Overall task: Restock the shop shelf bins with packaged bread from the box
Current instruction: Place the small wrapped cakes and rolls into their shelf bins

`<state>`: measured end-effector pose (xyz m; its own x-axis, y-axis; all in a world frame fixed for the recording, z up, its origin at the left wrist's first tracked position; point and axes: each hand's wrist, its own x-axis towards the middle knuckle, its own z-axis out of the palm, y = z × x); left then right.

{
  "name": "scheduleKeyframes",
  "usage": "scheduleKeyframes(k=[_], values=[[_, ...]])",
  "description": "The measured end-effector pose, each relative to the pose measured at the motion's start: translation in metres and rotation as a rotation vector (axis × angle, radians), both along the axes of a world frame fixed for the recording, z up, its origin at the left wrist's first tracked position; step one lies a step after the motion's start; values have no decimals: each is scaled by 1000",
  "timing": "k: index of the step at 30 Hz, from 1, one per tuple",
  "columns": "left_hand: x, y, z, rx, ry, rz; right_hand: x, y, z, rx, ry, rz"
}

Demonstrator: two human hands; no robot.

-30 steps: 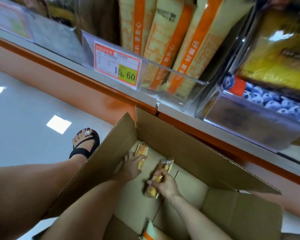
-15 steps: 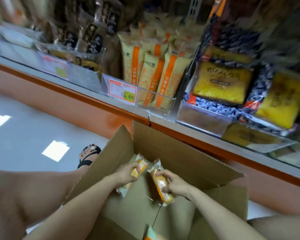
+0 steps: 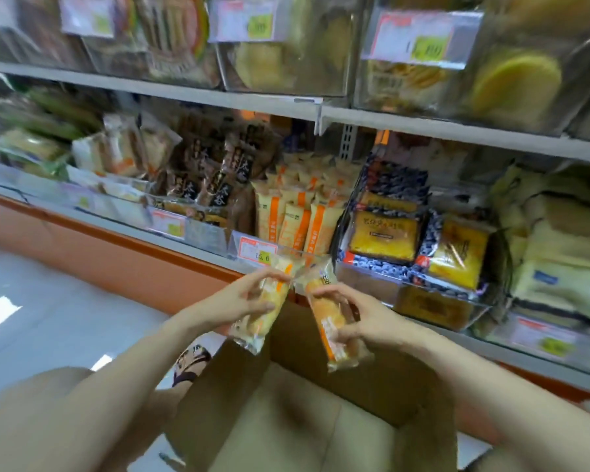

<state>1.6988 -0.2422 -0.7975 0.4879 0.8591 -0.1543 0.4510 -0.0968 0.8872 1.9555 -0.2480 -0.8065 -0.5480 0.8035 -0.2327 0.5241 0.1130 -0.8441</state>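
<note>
Holding stock between box and shelf looks to be the step in hand: two packets are out of the carton and not yet in a bin. At centre-left of the frame the left hand [image 3: 239, 301] grips the left bread packet [image 3: 257, 330], fingers curled round its upper half, and the packet tilts with its top toward the shelf. Just to its right the right bread packet [image 3: 321, 311] leans the other way. Blur hides whether the two top corners touch. The right hand [image 3: 368, 321] clasps it, thumb across the front. Both packets hang above the open cardboard box [image 3: 321, 430] at lower centre and just below the clear bin [image 3: 302, 253] of orange-striped packets [image 3: 295, 226] at mid-frame, whose wrappers seem to match. The next move probably calls for raising both over that bin's front wall, past the price label [image 3: 257, 252], and standing them upright in the row without crushing the soft bread.

Counted: two hands, two packets held, one box, one label on that bin, and three orange-striped packets in its front row. More packets sit behind, too blurred to count. Whether any remain in the box cannot be seen.
</note>
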Motion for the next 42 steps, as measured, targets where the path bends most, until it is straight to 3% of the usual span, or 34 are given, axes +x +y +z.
scheduleKeyframes(k=[5,11,19,26,29,33,36,42], values=[[-6,29,42,280,-146,135,-13,17,55,213,166,-83],[-5,85,39,590,-130,342,-39,61,67,474,179,-225],[10,113,40,709,-97,530,-60,97,56,681,67,-386],[7,114,22,602,115,427,-65,95,44,696,-237,-211],[2,109,27,787,139,445,-62,92,47,751,-232,-286],[-2,105,30,1040,267,359,-58,91,55,976,-151,-306],[-2,102,25,934,329,289,-58,89,52,1017,-212,-223],[1,98,22,769,284,256,-52,86,48,857,-187,-219]])
